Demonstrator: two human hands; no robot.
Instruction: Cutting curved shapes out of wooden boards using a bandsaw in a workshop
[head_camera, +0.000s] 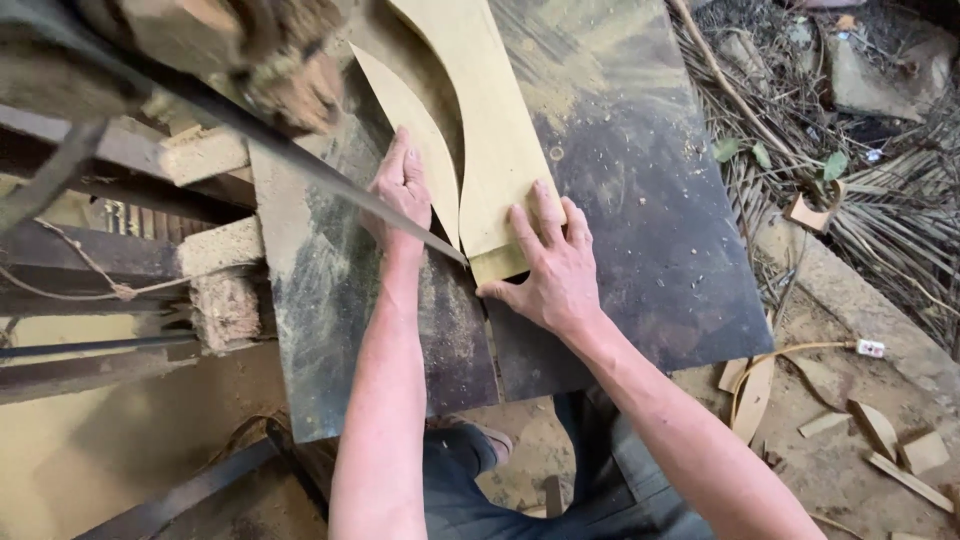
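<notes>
A pale wooden board (490, 120) lies on a dark, dusty metal saw table (650, 220). A curved cut runs through it, splitting off a curved strip (415, 130) on the left. My left hand (402, 195) lies flat on that strip, fingers pointing away from me. My right hand (550, 265) presses flat on the near end of the main board, fingers spread. A thin saw blade (400, 215) slants from the upper left down to the board's near end, between my hands.
The saw's frame and wheel (270, 60) stand at the upper left, with beams and a block (225, 300) beside the table. Wood offcuts (880, 440) and a cable (800, 350) lie on the dirt floor at right. Dry palm fronds (880, 200) are piled at the far right.
</notes>
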